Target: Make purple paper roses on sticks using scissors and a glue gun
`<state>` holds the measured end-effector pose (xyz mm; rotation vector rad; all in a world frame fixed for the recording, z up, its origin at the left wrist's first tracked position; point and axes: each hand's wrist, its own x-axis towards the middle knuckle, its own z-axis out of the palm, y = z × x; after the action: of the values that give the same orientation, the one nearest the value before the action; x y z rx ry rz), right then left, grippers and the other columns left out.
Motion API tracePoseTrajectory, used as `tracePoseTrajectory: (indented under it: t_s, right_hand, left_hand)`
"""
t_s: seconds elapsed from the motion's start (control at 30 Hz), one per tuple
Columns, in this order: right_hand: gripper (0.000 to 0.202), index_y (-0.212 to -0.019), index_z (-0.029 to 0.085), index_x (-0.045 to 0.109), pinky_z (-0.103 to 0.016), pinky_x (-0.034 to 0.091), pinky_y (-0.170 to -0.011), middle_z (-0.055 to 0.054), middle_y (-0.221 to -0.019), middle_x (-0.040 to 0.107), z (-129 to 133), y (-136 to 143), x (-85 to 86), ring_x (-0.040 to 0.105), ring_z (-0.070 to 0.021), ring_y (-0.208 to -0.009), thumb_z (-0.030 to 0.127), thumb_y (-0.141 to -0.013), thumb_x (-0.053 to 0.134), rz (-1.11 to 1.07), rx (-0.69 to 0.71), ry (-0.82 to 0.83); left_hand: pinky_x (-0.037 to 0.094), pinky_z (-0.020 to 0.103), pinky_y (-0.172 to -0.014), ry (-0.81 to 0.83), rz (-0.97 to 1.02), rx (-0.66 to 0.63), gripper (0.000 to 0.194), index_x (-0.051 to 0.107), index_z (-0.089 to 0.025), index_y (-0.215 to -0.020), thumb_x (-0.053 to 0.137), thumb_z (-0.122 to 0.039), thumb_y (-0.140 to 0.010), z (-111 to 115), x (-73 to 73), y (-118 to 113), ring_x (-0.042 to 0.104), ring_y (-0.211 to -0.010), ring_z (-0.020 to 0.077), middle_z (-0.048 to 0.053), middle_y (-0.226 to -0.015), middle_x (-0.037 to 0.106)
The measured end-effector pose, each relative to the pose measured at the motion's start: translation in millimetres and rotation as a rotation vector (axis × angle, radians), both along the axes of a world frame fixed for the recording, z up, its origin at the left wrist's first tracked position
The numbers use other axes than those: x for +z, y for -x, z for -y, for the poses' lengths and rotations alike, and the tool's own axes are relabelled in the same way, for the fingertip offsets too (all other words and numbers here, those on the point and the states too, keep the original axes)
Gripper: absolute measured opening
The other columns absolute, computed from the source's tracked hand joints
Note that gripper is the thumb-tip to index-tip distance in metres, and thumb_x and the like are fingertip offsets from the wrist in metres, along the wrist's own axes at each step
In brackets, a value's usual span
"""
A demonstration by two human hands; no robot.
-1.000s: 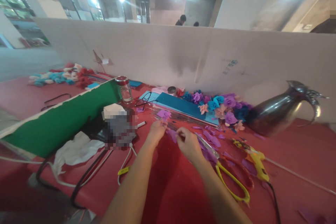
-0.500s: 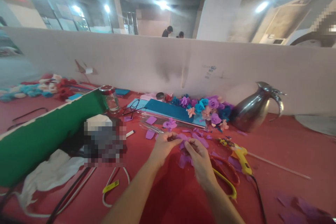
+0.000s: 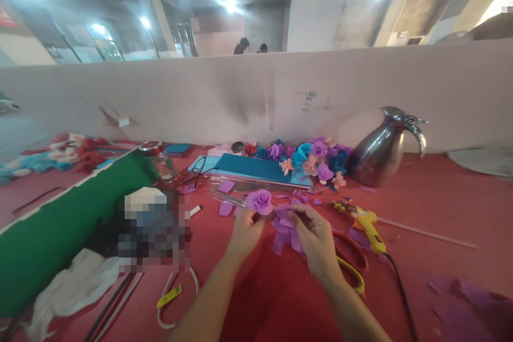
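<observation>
Head view: purple flower [image 3: 260,201], rounded petals layered around a tight middle.
Left hand [image 3: 245,232] holds it, grip narrow; right hand [image 3: 316,235] pinches a purple piece [image 3: 284,208].

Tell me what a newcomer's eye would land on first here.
Probably the heap of blue, purple and peach flowers at the foot of the pale partition, with the shiny metal jug to its right. Nearer, a single purple flower stands out at the left hand, above the red tabletop.
</observation>
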<state>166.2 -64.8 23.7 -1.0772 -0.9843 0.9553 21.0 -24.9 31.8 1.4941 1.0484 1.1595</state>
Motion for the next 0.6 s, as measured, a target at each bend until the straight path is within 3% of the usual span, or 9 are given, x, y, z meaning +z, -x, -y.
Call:
tracePoseTrajectory:
  t_s: [0.17,0.27,0.33,0.47,0.6]
  right_hand:
    - [0.020,-0.077,0.021,0.068,-0.024,0.046,-0.061,0.002,-0.068,0.066,0.5,-1.2,5.9,0.057,-0.0125,-0.061,0.033,-0.065,0.079,-0.329,-0.041,0.055]
    - [0.021,-0.074,0.021,0.066,-0.023,0.045,-0.058,0.004,-0.066,0.064,-2.2,-2.4,7.0,0.056,-0.0115,-0.059,0.029,-0.062,0.080,-0.459,-0.016,0.057]
    - [0.020,-0.073,0.021,0.065,-0.023,0.046,-0.059,0.004,-0.068,0.064,-4.1,-2.9,6.6,0.057,-0.0121,-0.061,0.028,-0.061,0.080,-0.496,-0.011,0.064]
    - [0.021,-0.073,0.021,0.065,-0.023,0.047,-0.060,0.003,-0.072,0.066,-4.7,-2.0,6.7,0.059,-0.0133,-0.066,0.029,-0.061,0.080,-0.502,-0.013,0.109]
    - [0.021,-0.070,0.021,0.065,-0.020,0.045,-0.056,0.004,-0.065,0.062,-2.6,0.7,9.6,0.055,-0.0098,-0.058,0.030,-0.060,0.082,-0.502,-0.003,0.118]
  left_hand:
    - [0.051,0.034,-0.078,-0.066,-0.014,0.017,0.016,0.071,-0.019,-0.071,0.065,-0.033,-0.077,3.1,2.0,1.3,0.065,-0.079,0.0226,0.006,-0.077,0.072]
    - [0.049,0.031,-0.072,-0.059,-0.024,0.051,0.022,0.068,-0.018,-0.084,0.068,-0.038,-0.074,4.5,1.5,-0.3,0.061,-0.074,0.0190,0.004,-0.078,0.069]
    - [0.046,0.027,-0.067,-0.050,0.010,0.081,0.029,0.065,-0.019,-0.091,0.063,-0.044,-0.078,5.2,1.1,-2.5,0.056,-0.068,0.0152,0.002,-0.078,0.065]
    - [0.037,0.023,-0.056,0.044,0.108,0.124,0.034,0.062,-0.018,-0.083,0.054,-0.051,-0.084,6.7,2.0,-6.8,0.043,-0.057,0.0108,0.000,-0.070,0.058]
    - [0.040,0.023,-0.062,0.130,0.207,0.076,0.027,0.066,-0.017,-0.079,0.063,-0.045,-0.080,8.3,2.7,-9.3,0.050,-0.063,0.0126,0.001,-0.072,0.062]
